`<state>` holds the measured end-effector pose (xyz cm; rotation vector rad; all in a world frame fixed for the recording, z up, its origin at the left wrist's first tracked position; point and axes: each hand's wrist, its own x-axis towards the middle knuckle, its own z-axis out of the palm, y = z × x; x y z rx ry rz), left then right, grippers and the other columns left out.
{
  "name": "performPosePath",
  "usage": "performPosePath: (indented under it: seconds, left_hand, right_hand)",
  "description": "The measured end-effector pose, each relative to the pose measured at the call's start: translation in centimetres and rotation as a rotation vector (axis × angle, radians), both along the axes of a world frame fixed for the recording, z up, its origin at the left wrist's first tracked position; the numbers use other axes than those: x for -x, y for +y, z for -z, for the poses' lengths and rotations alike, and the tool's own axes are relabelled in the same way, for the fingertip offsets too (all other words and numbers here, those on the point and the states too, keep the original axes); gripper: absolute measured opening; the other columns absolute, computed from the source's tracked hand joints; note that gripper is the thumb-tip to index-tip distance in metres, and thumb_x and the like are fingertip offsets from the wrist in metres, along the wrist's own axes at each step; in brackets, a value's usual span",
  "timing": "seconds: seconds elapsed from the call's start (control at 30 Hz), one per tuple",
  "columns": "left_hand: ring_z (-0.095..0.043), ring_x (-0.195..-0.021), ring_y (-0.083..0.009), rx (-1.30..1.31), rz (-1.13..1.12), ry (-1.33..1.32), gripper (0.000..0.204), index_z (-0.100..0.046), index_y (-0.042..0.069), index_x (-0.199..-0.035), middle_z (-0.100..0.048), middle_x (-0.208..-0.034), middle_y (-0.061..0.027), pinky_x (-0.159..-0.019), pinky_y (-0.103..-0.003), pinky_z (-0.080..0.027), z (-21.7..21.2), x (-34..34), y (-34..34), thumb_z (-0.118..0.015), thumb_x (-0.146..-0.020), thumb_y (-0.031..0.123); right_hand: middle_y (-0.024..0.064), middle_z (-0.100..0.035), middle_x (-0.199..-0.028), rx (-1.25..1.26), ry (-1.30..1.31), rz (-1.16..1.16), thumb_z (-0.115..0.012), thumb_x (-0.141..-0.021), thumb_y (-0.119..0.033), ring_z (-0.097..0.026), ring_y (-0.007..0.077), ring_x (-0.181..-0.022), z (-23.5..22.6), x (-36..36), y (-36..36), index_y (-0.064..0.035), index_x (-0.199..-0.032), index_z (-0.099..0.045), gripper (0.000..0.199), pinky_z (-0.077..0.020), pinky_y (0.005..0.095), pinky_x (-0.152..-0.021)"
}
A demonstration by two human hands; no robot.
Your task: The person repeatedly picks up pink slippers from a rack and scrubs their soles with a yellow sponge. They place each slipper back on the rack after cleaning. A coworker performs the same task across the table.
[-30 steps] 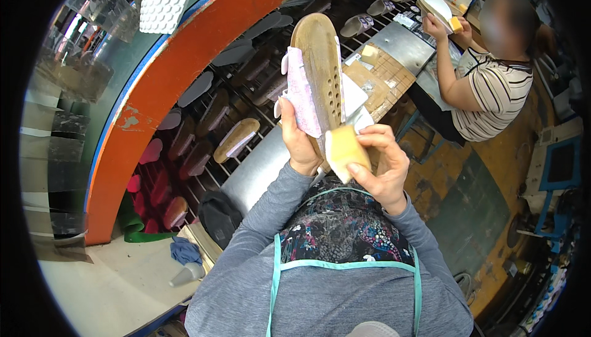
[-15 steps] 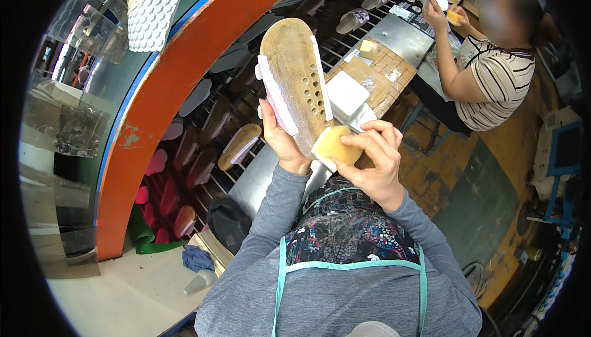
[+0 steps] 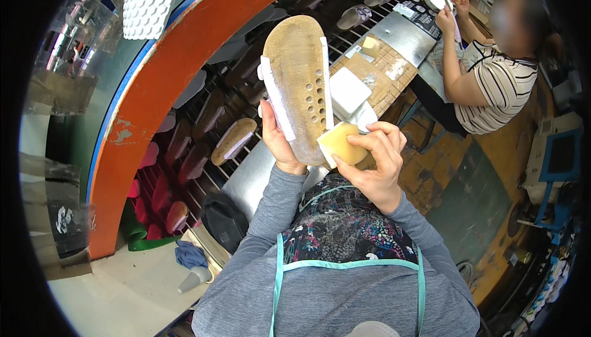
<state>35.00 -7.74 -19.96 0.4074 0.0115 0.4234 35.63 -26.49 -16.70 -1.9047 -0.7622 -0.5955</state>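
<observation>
A tan shoe last with small round holes and white-lilac strips along its sides, or a sandal upper fitted over a sole, is what I see as a sandal (image 3: 294,72). My left hand (image 3: 280,140) grips it near its lower end, with the sole surface facing up toward me. Pinched in the fingers of my right hand (image 3: 377,164) is a yellow sponge (image 3: 342,144) with a pale edge. The sponge touches the lower right edge of the sandal. Part of my left fingers is hidden behind the sandal.
A metal bench with a patterned board (image 3: 397,72) holds a white container (image 3: 349,92). Beyond it, a co-worker (image 3: 502,84) holds a sponge and a light-coloured piece. Left, a rack carries several sandals (image 3: 234,142) beside an orange machine frame (image 3: 141,109). A blue cloth (image 3: 193,255) lies lower left.
My right hand and the sponge have shifted slightly along the sandal's lower edge. The sandal has turned a little more upright. The co-worker's hands have moved, raising their sponge.
</observation>
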Motion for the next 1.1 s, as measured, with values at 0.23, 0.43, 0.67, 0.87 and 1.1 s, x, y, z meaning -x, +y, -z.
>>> performPosePath:
  seconds: [0.23, 0.43, 0.67, 0.87, 1.1]
  left_hand:
    - [-0.061, -0.112, -0.0238, -0.073, -0.009, 0.001, 0.054, -0.050, 0.005, -0.135, -0.061, -0.127, -0.0107, -0.098, -0.037, -0.048, -0.4, 0.9, 0.0, -0.035, -0.104, 0.047]
    - [-0.061, -0.112, -0.0238, -0.112, -0.013, -0.020, 0.054, -0.049, 0.006, -0.135, -0.061, -0.127, -0.0107, -0.098, -0.038, -0.049, -0.6, 0.0, -0.3, -0.035, -0.104, 0.047]
    - [-0.063, -0.108, -0.0233, -0.127, -0.095, 0.053, 0.054, -0.050, 0.007, -0.134, -0.063, -0.123, -0.0096, -0.095, -0.038, -0.050, -1.5, -0.7, 0.6, -0.035, -0.103, 0.048]
    - [-0.061, -0.109, -0.0225, -0.222, -0.026, 0.107, 0.055, -0.051, 0.006, -0.134, -0.062, -0.125, -0.0088, -0.097, -0.037, -0.048, -2.0, -1.9, -4.0, -0.036, -0.103, 0.049]
    - [-0.062, -0.110, -0.0246, -0.202, 0.110, 0.106, 0.055, -0.051, 0.005, -0.134, -0.062, -0.125, -0.0109, -0.095, -0.039, -0.049, -0.8, -3.2, -3.8, -0.034, -0.103, 0.048]
  right_hand:
    - [0.0016, -0.062, -0.087, 0.039, -0.033, 0.094, -0.083, -0.060, -0.019, -0.055, 0.0243, -0.101, -0.4, -0.3, -0.7, -0.0115, -0.093, -0.070, 0.036, -0.0307, 0.0380, -0.092]
    - [-0.0004, -0.064, -0.090, 0.094, -0.129, 0.006, -0.079, -0.063, -0.018, -0.056, 0.0236, -0.104, -0.7, 0.0, 0.9, -0.0150, -0.099, -0.073, 0.036, -0.0289, 0.0414, -0.093]
    - [0.0001, -0.064, -0.089, 0.075, 0.037, -0.136, -0.076, -0.060, -0.018, -0.056, 0.0241, -0.103, -0.7, 0.3, -0.9, -0.0140, -0.095, -0.074, 0.035, -0.0292, 0.0407, -0.093]
    - [0.0012, -0.065, -0.093, -0.061, 0.001, -0.037, -0.076, -0.060, -0.014, -0.057, 0.0245, -0.101, -1.0, -0.8, -1.5, -0.0119, -0.093, -0.071, 0.034, -0.0323, 0.0391, -0.093]
    - [-0.0022, -0.066, -0.095, 0.035, -0.048, -0.238, -0.074, -0.057, -0.013, -0.057, 0.0199, -0.102, 1.5, -1.1, -4.1, -0.0167, -0.093, -0.074, 0.036, -0.0313, 0.0375, -0.091]
